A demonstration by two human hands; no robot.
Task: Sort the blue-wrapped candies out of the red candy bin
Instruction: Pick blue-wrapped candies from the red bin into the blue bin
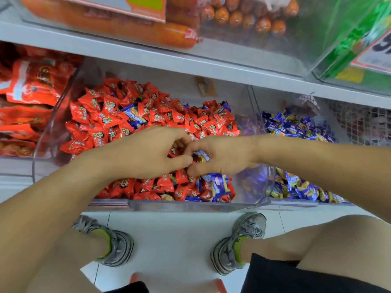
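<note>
Blue candy [202, 156] pinched in right hand [224, 155], low over front half of red candy bin [182, 206]; fingers and thumb curled round wrapper, one end showing yellow and brown. Left hand [146, 153] just beside, fingertips meeting those of right hand at the candy; fingers bent, whether also gripping it cannot be told. Both hands above the heap of red candies [101, 117] filling the clear bin.

More blue candies in the red heap: one toward the back left [135, 116], several at back right [224, 106], a cluster at front right corner [218, 185].

Neighbouring clear bin to the right, holding blue candies [296, 125] only. Red packets [31, 89] in the bin to the left. Shelf [148, 58] above, carrying orange sausages [118, 28] and green packs [355, 43].

Below: grey shoes [241, 242] with lime socks on white tiled floor [169, 240].
</note>
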